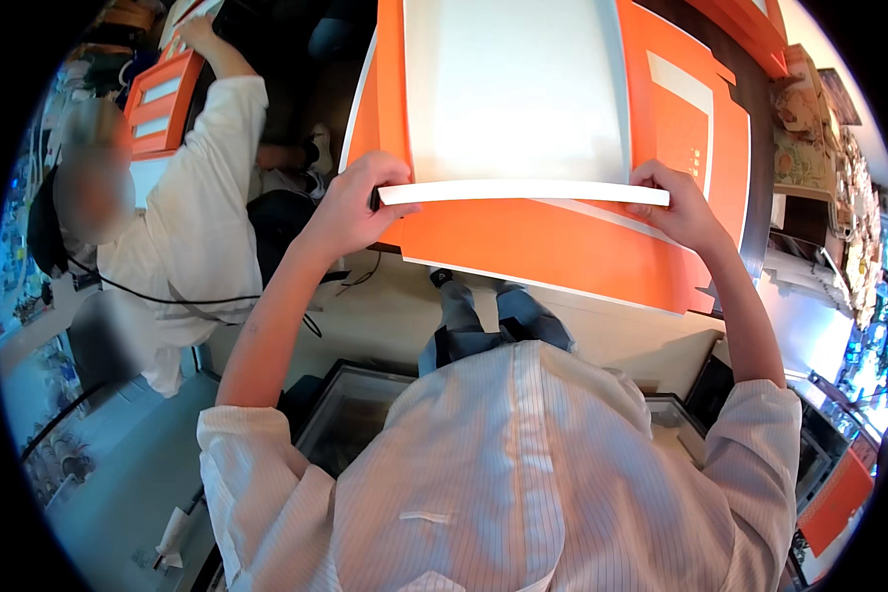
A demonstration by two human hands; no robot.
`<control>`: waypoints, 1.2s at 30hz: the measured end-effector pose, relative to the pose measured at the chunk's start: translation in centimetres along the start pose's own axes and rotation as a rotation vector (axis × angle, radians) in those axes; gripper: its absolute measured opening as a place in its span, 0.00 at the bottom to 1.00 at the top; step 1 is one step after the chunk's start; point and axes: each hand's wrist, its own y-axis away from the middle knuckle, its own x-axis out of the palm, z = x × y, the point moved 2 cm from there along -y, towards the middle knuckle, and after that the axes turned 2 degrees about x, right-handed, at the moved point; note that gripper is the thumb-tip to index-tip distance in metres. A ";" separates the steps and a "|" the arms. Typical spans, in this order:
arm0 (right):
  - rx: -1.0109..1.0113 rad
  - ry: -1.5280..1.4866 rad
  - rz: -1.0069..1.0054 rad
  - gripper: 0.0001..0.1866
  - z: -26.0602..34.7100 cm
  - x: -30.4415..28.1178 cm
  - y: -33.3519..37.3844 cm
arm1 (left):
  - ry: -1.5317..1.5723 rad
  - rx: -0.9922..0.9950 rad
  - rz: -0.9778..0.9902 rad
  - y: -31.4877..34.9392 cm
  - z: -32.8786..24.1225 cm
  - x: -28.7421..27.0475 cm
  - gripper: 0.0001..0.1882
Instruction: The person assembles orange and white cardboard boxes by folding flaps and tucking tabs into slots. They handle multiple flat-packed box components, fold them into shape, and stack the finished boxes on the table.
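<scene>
A cardboard piece with a white inner face [513, 89] and orange side strips lies in front of me. Its near edge shows as a slightly bowed white strip [523, 192]. My left hand [357, 202] is closed on the left end of that strip, and something small and dark shows beside its fingers. At the right end, my right hand [683, 205] grips the strip with its fingers curled over the edge. Beneath lie flat orange cardboard sheets [553, 252] with white edges. Part of each hand's fingertips is hidden by the strip.
To the left a person in a white top [187, 197] handles an orange box with white openings [160, 104]. Another orange piece [745, 30] stands at the far right of the dark table [757, 158]. Black-framed cases [340, 419] are near my body. A black cable [168, 299] hangs at left.
</scene>
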 end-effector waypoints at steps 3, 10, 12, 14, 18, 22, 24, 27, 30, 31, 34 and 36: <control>0.025 -0.016 -0.036 0.10 0.9 0.3 0.1 | 0.090 -0.157 0.080 0.1 0.0 -0.1 0.21; 0.115 0.047 0.074 0.04 1.6 -0.3 -0.2 | 0.181 -0.252 0.315 -1.2 0.0 -1.7 0.13; 0.104 0.074 0.113 0.05 1.6 -0.2 0.2 | 0.073 -0.094 0.318 -0.7 0.3 -2.1 0.11; 0.075 0.048 0.108 0.05 1.6 0.2 0.5 | 0.037 0.017 0.356 -0.8 0.3 -2.4 0.11; 0.025 0.059 0.081 0.07 2.4 0.6 0.6 | -0.056 0.142 0.390 -1.3 -0.4 -2.8 0.14; 0.019 0.125 0.072 0.07 2.5 0.7 1.0 | -0.210 0.262 0.287 -1.4 -0.9 -3.6 0.15; -0.002 0.121 -0.005 0.08 1.7 1.1 1.2 | -0.283 0.249 0.143 -0.8 -1.0 -3.5 0.16; -0.026 0.184 -0.166 0.09 1.0 1.9 2.1 | -0.277 0.027 -0.005 1.0 -1.0 -1.9 0.19; -0.032 0.237 -0.337 0.09 1.3 2.8 2.6 | -0.018 -0.278 -0.027 2.4 -1.5 0.1 0.17; -0.028 0.248 -0.394 0.09 1.5 2.8 2.7 | -0.033 -0.259 -0.016 2.6 -1.3 0.1 0.18; 0.233 0.207 -0.323 0.10 1.7 2.7 2.5 | -0.119 -0.176 -0.012 2.4 -0.3 0.1 0.19; 0.310 0.054 -0.298 0.10 1.8 2.4 2.1 | -0.087 -0.276 0.045 1.4 -0.2 -0.3 0.18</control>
